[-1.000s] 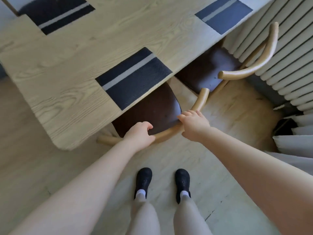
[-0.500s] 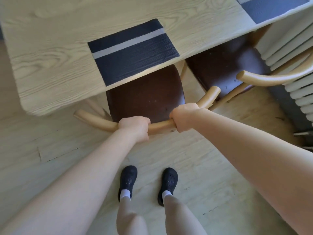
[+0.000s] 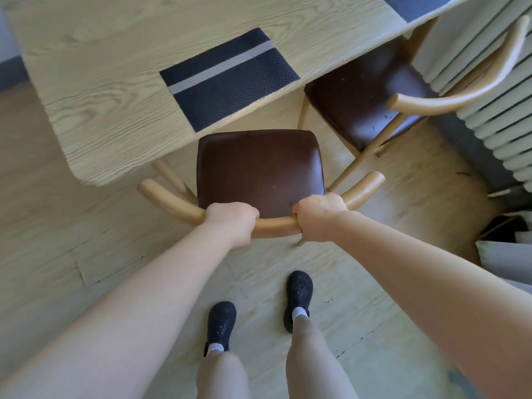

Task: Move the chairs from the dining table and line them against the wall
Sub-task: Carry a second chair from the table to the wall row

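Observation:
A chair with a dark brown seat (image 3: 259, 171) and a curved light-wood backrest stands just clear of the dining table (image 3: 115, 90); nearly its whole seat shows. My left hand (image 3: 231, 223) is closed around the left part of the backrest rail. My right hand (image 3: 319, 216) is closed around the rail a little to the right. A second chair of the same kind (image 3: 365, 99) stands to the right, its seat partly under the table edge and its backrest close to a ribbed white wall panel (image 3: 489, 90).
A dark placemat with a grey stripe (image 3: 227, 77) lies on the table near its edge. My feet in black shoes (image 3: 298, 298) stand on the wooden floor behind the chair. Pale folded items (image 3: 503, 254) lie at the right edge.
Both hands have closed on the backrest rail, and the chair has slid out from under the table towards me. Its seat, mostly hidden before, now shows almost fully.

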